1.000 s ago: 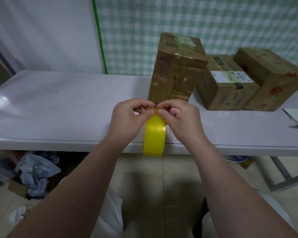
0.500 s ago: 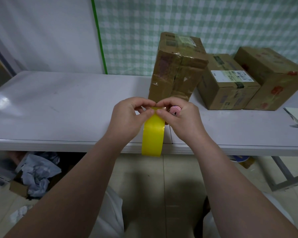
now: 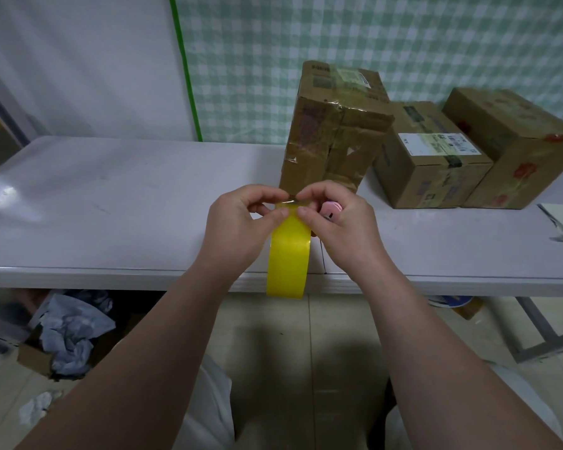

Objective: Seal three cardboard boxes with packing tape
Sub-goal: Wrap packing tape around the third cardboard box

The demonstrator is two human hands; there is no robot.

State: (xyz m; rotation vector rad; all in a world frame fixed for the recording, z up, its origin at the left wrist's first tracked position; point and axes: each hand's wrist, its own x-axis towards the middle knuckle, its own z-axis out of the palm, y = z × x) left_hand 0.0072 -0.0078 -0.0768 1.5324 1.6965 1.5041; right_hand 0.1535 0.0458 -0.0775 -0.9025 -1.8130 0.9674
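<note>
Little has shifted since the earlier frames: both hands stay pinched together at the top of the yellow tape roll (image 3: 286, 254), which has swung very slightly. It hangs on edge in front of the table (image 3: 111, 203), its lower half below the table's front edge.

The left hand (image 3: 238, 228) is closed, thumb and forefinger nipping the top of the roll at about 11 o'clock. The right hand (image 3: 342, 228) is closed the same way at 1 o'clock and also holds a small pink object (image 3: 330, 210) against its palm; what that is I cannot tell. They seem to be picking at the tape's loose end.

Three boxes wait on the table: a tall box (image 3: 332, 131) at 12 o'clock from the hands, a labelled box (image 3: 433, 164) and a third box (image 3: 514, 147) toward 2 o'clock.

The likely trouble is the tape end. Picked unevenly, it could split into a narrow sliver or fold back onto itself. With only fingertips holding it, the roll could also slip to the floor.
</note>
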